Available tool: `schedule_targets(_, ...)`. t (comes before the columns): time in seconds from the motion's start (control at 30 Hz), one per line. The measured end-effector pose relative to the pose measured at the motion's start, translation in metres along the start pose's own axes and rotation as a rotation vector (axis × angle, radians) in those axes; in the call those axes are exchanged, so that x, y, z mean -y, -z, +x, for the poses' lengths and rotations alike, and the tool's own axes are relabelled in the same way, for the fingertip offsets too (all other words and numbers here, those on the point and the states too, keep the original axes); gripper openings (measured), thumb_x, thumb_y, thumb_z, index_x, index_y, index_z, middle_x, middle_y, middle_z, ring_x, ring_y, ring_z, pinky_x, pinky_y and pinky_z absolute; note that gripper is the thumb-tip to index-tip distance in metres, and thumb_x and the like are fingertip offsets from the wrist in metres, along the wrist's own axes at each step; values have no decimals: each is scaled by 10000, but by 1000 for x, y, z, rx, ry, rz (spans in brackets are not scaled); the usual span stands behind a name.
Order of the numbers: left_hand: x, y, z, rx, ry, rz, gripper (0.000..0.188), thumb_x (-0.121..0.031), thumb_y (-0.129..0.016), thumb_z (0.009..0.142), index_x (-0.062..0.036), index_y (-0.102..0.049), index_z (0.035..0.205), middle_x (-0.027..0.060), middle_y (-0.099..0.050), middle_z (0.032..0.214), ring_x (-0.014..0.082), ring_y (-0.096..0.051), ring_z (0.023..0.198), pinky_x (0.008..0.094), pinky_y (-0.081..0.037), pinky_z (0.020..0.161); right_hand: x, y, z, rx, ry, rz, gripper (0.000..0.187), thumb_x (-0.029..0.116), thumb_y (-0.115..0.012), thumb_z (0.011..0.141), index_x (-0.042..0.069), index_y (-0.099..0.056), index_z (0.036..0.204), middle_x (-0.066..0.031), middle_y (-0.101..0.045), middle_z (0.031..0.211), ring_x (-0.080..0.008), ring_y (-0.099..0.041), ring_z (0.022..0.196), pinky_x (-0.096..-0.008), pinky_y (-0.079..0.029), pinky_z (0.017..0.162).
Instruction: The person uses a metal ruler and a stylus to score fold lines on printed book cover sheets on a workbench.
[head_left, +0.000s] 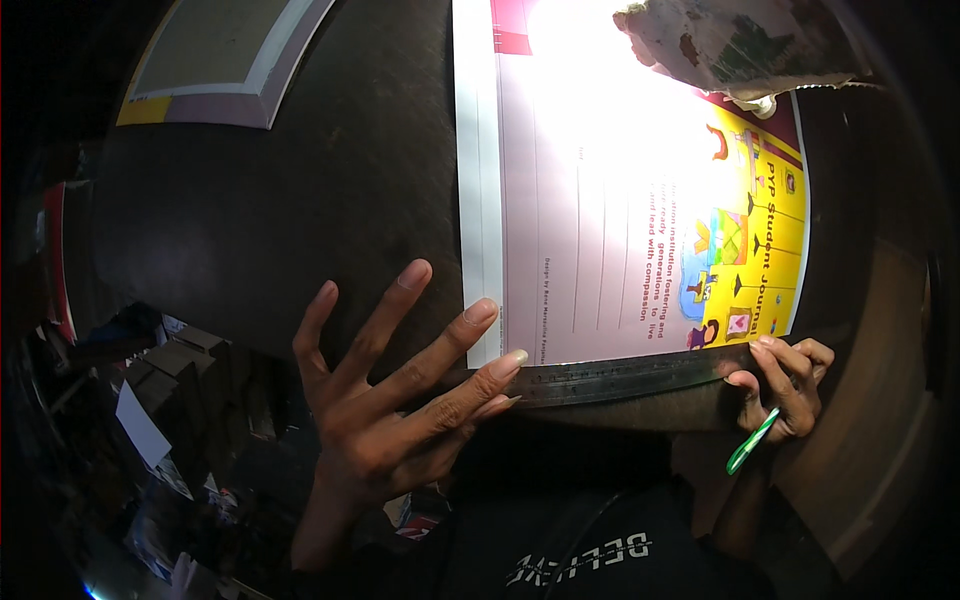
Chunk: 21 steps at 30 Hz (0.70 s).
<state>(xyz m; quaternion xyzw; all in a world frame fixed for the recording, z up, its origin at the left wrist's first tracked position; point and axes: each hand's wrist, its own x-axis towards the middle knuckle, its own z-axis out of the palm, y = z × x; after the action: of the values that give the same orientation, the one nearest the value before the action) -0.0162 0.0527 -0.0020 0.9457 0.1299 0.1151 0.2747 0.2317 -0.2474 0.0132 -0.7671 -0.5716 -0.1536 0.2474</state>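
Observation:
A large printed sheet [600, 290], pink and yellow with coloured drawings, lies on a dark table in front of me. A clear ruler [620, 385] runs along its near edge. My left hand [400, 400] has its fingers spread, with index finger and thumb at the ruler's left end by the sheet's corner. My right hand [785, 385] is closed around a green-and-white striped pen [752, 442], which points down toward me. Its thumb and fingertips meet the ruler's right end and the sheet's near right corner. Bright glare washes out the sheet's upper part.
A crumpled, stained whitish object [740, 45] hangs or sits over the sheet's far right. Another bordered board or sheet [215, 60] lies at the far left of the dark table [270, 200]. Boxes [175, 380] and loose papers [142, 425] are below the table's left edge.

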Motion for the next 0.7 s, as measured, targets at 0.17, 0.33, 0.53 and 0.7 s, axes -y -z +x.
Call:
schedule_targets(0.17, 1, 1, -1, -1, -16, 2, 202, -361, -751, 865, -287, -777, 1051, -19, -681, 1304, 344, -470, 1393, 587, -134, 1221, 5, -2, 5, 11, -37, 14, 358, 355, -835, 761, 50, -788, 942, -68, -757, 895, -154, -572, 779, -331, -364, 717)
schedule_targets(0.33, 1, 0, 1, -6, -24, 2, 186, -354, -742, 875, -278, -782, 1040, -10, -689, 1293, 354, -477, 1387, 586, -136, 1220, 0, 1, 7, 6, -19, 19, 378, 366, -842, 735, 54, -788, 942, -56, -756, 900, -154, -565, 782, -325, -361, 688)
schedule_targets(0.53, 2, 1, -1, -9, -29, 9, 179, -350, -736, 877, -277, -786, 1032, 0, -688, 1294, 361, -471, 1391, 586, -125, 1221, 2, 3, 9, 48, -46, 30, 387, 357, -853, 713, 54, -787, 943, -49, -756, 904, -160, -553, 781, -315, -359, 668)
schedule_targets(0.7, 1, 4, 2, 19, -35, 22, 182, -342, -739, 876, -279, -786, 1040, 2, -684, 1303, 371, -468, 1392, 586, -126, 1220, 3, 5, 9, 68, -70, 14, 378, 346, -856, 711, 58, -788, 947, -49, -755, 916, -174, -549, 808, -316, -373, 673)
